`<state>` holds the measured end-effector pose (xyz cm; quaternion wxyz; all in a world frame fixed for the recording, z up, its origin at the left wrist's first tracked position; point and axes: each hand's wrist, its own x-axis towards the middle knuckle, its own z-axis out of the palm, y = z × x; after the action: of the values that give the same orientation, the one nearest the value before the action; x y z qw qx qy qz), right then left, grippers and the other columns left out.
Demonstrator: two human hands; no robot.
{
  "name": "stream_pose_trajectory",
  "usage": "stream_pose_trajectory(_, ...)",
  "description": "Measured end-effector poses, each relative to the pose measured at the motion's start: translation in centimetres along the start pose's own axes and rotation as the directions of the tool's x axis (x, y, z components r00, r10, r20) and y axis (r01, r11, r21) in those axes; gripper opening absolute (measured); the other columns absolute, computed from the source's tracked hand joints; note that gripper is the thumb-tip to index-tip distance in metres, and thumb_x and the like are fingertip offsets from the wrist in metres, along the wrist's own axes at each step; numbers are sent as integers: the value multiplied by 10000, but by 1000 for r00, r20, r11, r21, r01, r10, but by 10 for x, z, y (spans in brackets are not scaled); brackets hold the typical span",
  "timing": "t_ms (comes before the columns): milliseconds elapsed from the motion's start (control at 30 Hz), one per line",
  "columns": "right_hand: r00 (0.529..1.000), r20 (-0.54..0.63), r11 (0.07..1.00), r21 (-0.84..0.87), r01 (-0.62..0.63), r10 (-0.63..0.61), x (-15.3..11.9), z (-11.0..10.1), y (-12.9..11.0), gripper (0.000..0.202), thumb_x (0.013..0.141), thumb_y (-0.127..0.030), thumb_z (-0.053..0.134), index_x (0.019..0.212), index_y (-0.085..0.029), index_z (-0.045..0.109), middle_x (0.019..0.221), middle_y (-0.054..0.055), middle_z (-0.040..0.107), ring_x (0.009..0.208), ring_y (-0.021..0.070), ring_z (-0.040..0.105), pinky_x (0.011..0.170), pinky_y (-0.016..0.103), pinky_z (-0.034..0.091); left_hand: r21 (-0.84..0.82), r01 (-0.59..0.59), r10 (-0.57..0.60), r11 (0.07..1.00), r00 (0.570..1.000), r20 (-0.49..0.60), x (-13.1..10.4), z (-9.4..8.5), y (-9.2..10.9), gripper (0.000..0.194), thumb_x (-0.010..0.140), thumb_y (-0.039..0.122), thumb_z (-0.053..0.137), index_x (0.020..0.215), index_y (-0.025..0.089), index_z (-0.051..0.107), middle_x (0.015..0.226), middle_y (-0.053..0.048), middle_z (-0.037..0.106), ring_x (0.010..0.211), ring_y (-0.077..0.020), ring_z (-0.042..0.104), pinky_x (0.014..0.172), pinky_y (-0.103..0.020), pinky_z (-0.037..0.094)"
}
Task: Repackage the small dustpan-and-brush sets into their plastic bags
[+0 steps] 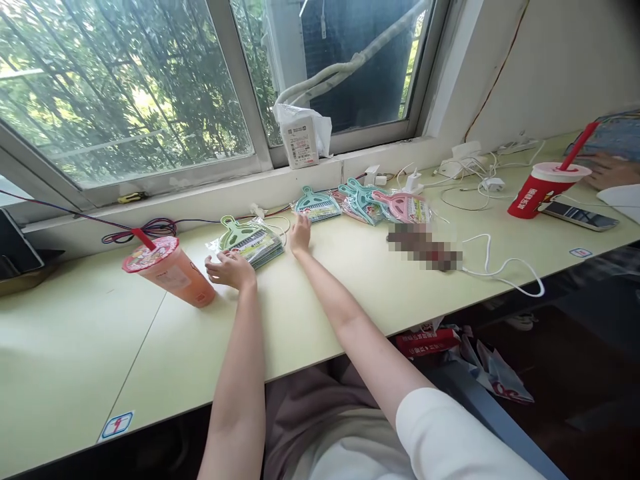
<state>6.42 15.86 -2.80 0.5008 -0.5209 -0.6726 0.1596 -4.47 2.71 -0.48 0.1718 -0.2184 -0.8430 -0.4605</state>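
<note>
My left hand (pixel 231 269) rests at the near left edge of a stack of clear-wrapped packs (pixel 257 247), its fingers bent and apart. On that stack lies a green plastic piece shaped like a small dustpan (pixel 237 232), with a handle loop and cutouts. My right hand (pixel 301 235) stands on edge on the table, at the left end of a similar teal pack (pixel 317 204); its fingers are partly hidden, and I see nothing held. Farther right lie more teal packs (pixel 364 200) and a pink pack (pixel 403 205), partly overlapping.
A pink drink cup (pixel 175 273) leans beside my left hand. A blurred dark object (pixel 425 247) with a white cable (pixel 520 273) lies right. Beyond are a phone (pixel 580 215), a red cup (pixel 537 190) and another person's hand (pixel 607 170). Tissues (pixel 301 141) stand on the sill.
</note>
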Motion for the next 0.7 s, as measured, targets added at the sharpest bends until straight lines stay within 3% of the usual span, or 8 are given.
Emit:
stream_pose_trajectory(133,996,88,981,-191,40,-23,16,-5,16,539,864,-76,391,1388,-169,472,1502,132,382,1439,243,217,1144,493,209,29,-265,265,964,964,-14,-9,-11,5,296,929,359,444,1126,187,584,1425,-153,393,1376,-312,309,1134,-568,156)
stream_pose_trajectory(200,990,134,972,-221,77,-48,20,-6,19,522,873,-97,406,1384,-175,473,1515,119,365,1451,252,185,1146,512,187,15,-442,440,897,895,75,-11,-13,7,322,930,409,459,1123,193,599,1395,-150,442,1373,-307,319,1142,-562,141)
stream_pose_trajectory(267,986,123,970,-201,138,-115,18,-9,17,455,924,-145,359,1358,-172,493,1491,110,400,1431,237,230,1154,485,179,-14,-584,575,812,794,195,-11,-11,7,332,903,438,520,1109,199,625,1333,-138,513,1322,-302,384,1141,-522,173)
stream_pose_trajectory(333,966,104,955,-160,251,-237,12,-15,11,423,982,-212,271,1325,-177,516,1437,104,462,1384,211,310,1155,437,187,-24,-654,631,756,717,297,-10,-7,6,341,858,441,599,1098,205,648,1281,-129,562,1256,-307,444,1115,-484,231)
stream_pose_trajectory(367,945,111,937,-141,320,-307,7,-19,8,429,1000,-249,237,1311,-180,523,1411,103,486,1358,203,344,1150,415,198,-15,-664,628,748,700,338,-9,-5,5,333,841,427,625,1087,206,661,1255,-127,581,1228,-313,464,1094,-476,260)
stream_pose_trajectory(500,806,258,816,-96,570,-533,-10,-29,-8,422,1009,-361,272,1300,-185,522,1402,116,486,1323,231,377,1124,412,226,42,-578,512,815,751,417,-3,1,-1,188,870,309,581,971,213,708,1103,-109,649,1127,-298,532,1013,-446,340)
stream_pose_trajectory(600,629,419,687,-18,727,-655,-20,-27,-19,362,1001,-282,297,1236,-213,565,1390,108,498,1309,235,397,1134,439,199,47,-514,462,856,804,375,2,6,-5,204,900,277,520,903,216,715,1034,-92,673,1093,-280,546,1026,-450,328)
stream_pose_trajectory(700,449,533,585,110,803,-717,-26,-24,-26,365,995,-211,276,1164,-233,599,1301,98,564,1254,216,449,1122,421,229,57,-490,453,870,839,301,3,9,-7,212,908,269,505,857,212,703,989,-77,681,1125,-277,514,1110,-506,213)
